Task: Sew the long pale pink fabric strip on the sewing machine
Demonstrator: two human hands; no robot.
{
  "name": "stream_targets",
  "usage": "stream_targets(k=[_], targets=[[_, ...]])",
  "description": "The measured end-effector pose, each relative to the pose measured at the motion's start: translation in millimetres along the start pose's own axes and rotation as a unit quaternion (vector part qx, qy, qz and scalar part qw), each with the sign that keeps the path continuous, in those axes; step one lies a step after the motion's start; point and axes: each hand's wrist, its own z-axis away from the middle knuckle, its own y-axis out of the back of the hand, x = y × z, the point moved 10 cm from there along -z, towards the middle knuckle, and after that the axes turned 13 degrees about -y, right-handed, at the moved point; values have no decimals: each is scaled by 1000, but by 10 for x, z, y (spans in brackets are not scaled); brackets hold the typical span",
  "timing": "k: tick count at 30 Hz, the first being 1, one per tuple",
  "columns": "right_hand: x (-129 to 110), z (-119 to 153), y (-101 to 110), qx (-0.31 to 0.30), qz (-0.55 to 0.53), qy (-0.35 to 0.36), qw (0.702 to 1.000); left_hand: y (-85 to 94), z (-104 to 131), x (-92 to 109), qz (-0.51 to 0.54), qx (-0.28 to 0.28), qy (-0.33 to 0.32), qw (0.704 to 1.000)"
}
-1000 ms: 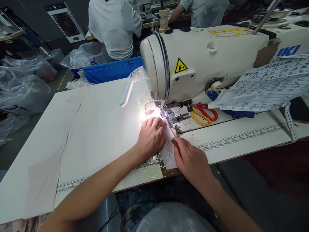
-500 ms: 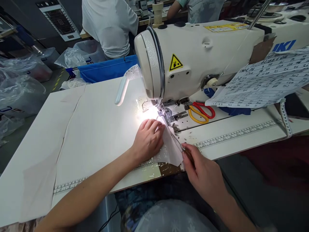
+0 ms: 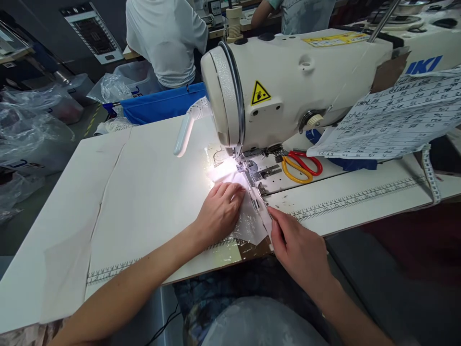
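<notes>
nearest me, the right hand [image 3: 302, 245] was closed, thumb and fingers gripping the outer edge of a narrow pale strip [image 3: 265, 217]; the inside of the fist was hidden, so i could not tell whether it held a tool too. just beyond its reach to the left, the left hand [image 3: 221, 209] lay palm down with bent fingers on thin white fabric [image 3: 252, 227]; whether the fingertips pinched it or only pressed, i could not tell.

that fabric spread over the front of the tabletop [image 3: 151, 182], partly across a ruled measuring tape [image 3: 115, 273], and ran up to the lit presser foot [image 3: 240, 166]. i judged the work to be midway: a bright patch of fabric lay at the foot, while a length of fabric and strip on the near side seemed left to feed. any finished stitching was lost in the glare, so i could not count it as done.

farther off, red-and-yellow-handled scissors [image 3: 302, 168] rested unheld on the machine bed, under the arm of the industrial sewing machine [image 3: 288, 91]. past it, a blue cloth panel [image 3: 163, 105] hung behind the tabletop, and a co-worker in a white shirt [image 3: 163, 43] sat turned away.
</notes>
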Motion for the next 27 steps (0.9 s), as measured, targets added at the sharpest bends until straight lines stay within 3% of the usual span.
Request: stream_targets(k=[8, 12, 18, 27], targets=[[-144, -32, -3, 10, 44, 10, 999, 58, 21, -11, 37, 40, -9, 998], [-1, 25, 125, 17, -30, -10, 999, 115, -15, -38, 14, 36, -6, 999], [175, 134, 163, -16, -105, -28, 994, 19, -70, -30, 13, -9, -18, 1000], [268, 130, 115, -48, -147, -57, 986, -62, -21, 11, 10, 24, -20, 999]])
